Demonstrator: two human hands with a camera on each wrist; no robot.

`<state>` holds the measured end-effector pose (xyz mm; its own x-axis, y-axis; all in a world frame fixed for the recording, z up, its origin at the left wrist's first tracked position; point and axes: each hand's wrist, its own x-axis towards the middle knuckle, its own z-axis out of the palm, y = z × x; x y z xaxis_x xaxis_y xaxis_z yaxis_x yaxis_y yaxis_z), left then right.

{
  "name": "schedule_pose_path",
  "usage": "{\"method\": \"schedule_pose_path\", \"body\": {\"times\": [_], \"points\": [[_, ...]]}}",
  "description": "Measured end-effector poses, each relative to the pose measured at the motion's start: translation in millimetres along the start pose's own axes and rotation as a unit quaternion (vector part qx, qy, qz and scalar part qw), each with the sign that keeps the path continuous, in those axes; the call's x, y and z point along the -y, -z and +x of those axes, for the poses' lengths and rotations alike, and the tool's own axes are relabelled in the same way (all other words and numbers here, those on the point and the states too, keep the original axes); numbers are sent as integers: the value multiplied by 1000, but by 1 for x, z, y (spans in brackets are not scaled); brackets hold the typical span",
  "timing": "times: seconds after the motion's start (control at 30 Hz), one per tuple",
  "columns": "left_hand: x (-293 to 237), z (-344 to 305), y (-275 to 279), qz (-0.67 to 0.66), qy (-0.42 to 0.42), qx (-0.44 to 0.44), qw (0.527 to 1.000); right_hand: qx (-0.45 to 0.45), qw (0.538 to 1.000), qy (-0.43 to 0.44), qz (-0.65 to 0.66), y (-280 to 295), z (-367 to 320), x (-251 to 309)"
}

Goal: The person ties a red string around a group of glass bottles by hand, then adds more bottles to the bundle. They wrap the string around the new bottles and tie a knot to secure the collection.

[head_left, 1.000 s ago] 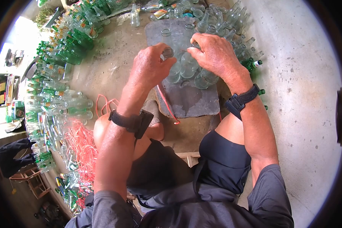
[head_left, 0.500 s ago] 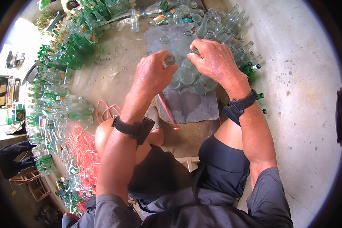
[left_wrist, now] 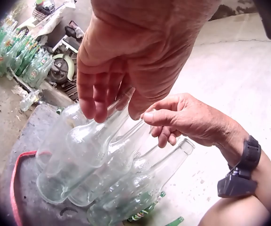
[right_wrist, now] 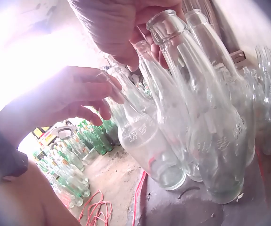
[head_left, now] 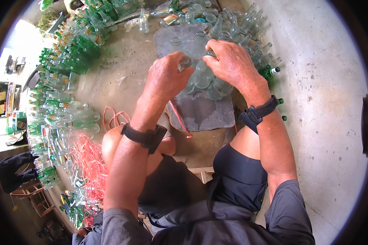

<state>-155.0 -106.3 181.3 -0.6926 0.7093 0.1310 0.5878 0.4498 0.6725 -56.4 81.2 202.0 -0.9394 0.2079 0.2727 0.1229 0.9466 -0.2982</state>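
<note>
Several clear glass bottles (head_left: 203,73) stand close together on a dark slab (head_left: 204,114). The left hand (head_left: 167,77) pinches the neck of the bottle at the group's left side; in the right wrist view that bottle (right_wrist: 142,136) leans a little, its base on the slab. The right hand (head_left: 235,67) holds another bottle by its neck, thumb and fingers round the mouth. In the left wrist view the two hands are close together above the bottles (left_wrist: 93,146). A red strap (head_left: 178,116) lies over the slab's left edge.
Rows of green and clear bottles (head_left: 75,53) stand along the left. More clear bottles (head_left: 253,24) crowd the back right, beside a pale wall (head_left: 319,90). A tangle of red strapping (head_left: 88,163) lies at the left, near the person's knee.
Against a second ago the left hand is slightly further right, holding its bottle neck. The slab and bottles sit slightly differently in the head view. The right hand keeps its hold.
</note>
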Motion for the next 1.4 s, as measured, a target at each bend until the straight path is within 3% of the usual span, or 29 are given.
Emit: {"method": "schedule_pose_path", "body": {"times": [0.23, 0.53, 0.8, 1.0, 1.23, 1.4], "points": [[-1, -1, -2, 1, -6, 1, 1000, 9, 1000, -5, 29, 3, -1, -3], [3, -2, -6, 17, -4, -4, 1000, -64, 995, 11, 73, 20, -19, 1], [6, -1, -9, 33, -8, -7, 999, 27, 999, -8, -16, 42, -49, -3], [5, -2, -6, 39, 1, 6, 999, 68, 998, -12, -7, 38, -54, -14], [7, -3, -8, 49, 4, 5, 999, 42, 999, 18, 0, 38, -58, -12], [7, -4, -6, 56, 3, 14, 998, 78, 997, 6, 24, 43, -59, -3]]}}
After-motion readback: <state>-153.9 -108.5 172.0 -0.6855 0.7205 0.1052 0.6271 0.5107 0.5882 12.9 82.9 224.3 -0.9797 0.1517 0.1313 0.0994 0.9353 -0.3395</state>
